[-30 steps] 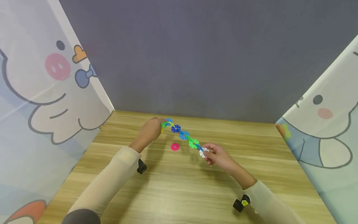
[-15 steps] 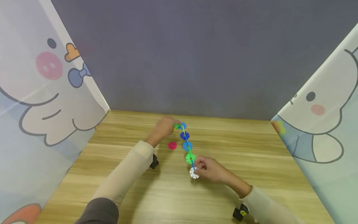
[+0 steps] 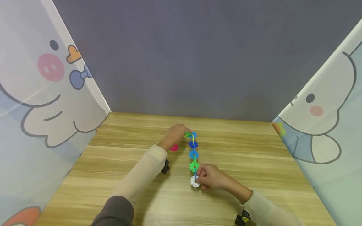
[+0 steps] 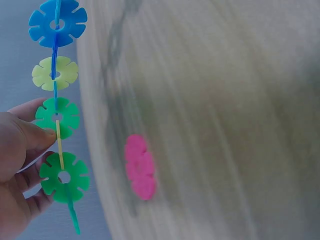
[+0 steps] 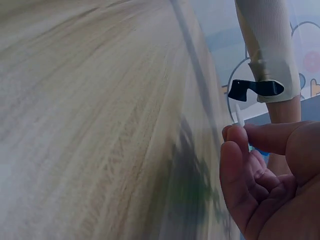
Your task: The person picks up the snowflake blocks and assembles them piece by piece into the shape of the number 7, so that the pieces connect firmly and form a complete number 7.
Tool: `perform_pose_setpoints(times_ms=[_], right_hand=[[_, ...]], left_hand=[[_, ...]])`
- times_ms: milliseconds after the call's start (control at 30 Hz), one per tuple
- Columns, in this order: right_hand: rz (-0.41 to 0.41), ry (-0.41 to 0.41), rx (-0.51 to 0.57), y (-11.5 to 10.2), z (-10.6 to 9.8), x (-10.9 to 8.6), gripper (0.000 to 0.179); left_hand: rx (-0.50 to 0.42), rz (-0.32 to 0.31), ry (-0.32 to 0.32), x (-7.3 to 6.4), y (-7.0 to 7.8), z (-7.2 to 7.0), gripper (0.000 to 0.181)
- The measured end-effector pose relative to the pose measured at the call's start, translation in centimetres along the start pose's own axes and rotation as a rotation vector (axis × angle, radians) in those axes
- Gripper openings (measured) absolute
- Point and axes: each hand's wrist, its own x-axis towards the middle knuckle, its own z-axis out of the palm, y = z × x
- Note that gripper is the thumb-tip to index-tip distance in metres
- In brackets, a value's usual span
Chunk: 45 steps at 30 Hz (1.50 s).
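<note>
A chain of slotted plastic snowflake discs runs between my two hands over the table, in blue, green, yellow and white. My left hand (image 3: 176, 134) holds its far end. In the left wrist view, thumb and fingers pinch a green disc (image 4: 71, 116), with another green disc (image 4: 80, 182) hanging below it. At the near end, my right hand (image 3: 212, 177) pinches a white disc (image 3: 193, 183) between thumb and fingertips. A dark blue disc (image 3: 193, 144) and a bright green disc (image 3: 193, 166) lie along the stretch between.
One loose pink disc (image 3: 174, 147) lies on the wooden table (image 3: 135, 131), beside the left forearm. A dark grey panel (image 3: 186, 62) stands behind the table. Cartoon-printed panels (image 3: 68, 113) flank both sides. Black wrist cameras (image 3: 242, 218) sit under the sleeves.
The chain has swung from slanting to nearly straight away from me. My left hand moved right and nearer; my right hand came nearer and slightly left. Both kept their hold.
</note>
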Motion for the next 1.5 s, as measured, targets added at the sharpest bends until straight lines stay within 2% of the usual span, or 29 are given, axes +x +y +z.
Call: perform_pose_setpoints(times_ms=[367, 600, 767, 1100, 1200, 1333, 1500], right_hand=[[0.064, -0.041, 0.003, 0.6, 0.1, -0.1, 0.016], [0.052, -0.046, -0.018, 1.3, 0.5, 0.0, 0.018], [0.046, -0.048, 0.003, 1.3, 0.6, 0.1, 0.020], [0.015, -0.093, 0.016, 1.1, 0.5, 0.3, 0.019], [0.003, -0.087, -0.005, 1.1, 0.5, 0.4, 0.018], [-0.033, -0.048, -0.079, 0.8, 0.0, 0.4, 0.012], [-0.102, 0.019, -0.207, -0.5, -1.8, 0.4, 0.009]], left_hand=[[0.055, 0.026, 0.007, 0.9, 1.1, 1.6, 0.055], [0.098, 0.017, -0.033, 0.9, 1.3, 2.3, 0.061], [0.072, 0.022, -0.028, 0.7, 1.0, 2.4, 0.058], [0.076, 0.041, 0.012, 0.4, 0.5, 2.8, 0.055], [0.068, 0.050, 0.025, 0.1, 0.4, 2.6, 0.051], [-0.002, 0.034, 0.035, -0.8, -0.1, 1.9, 0.045], [-0.057, 0.042, 0.108, -2.4, -0.8, -0.3, 0.052]])
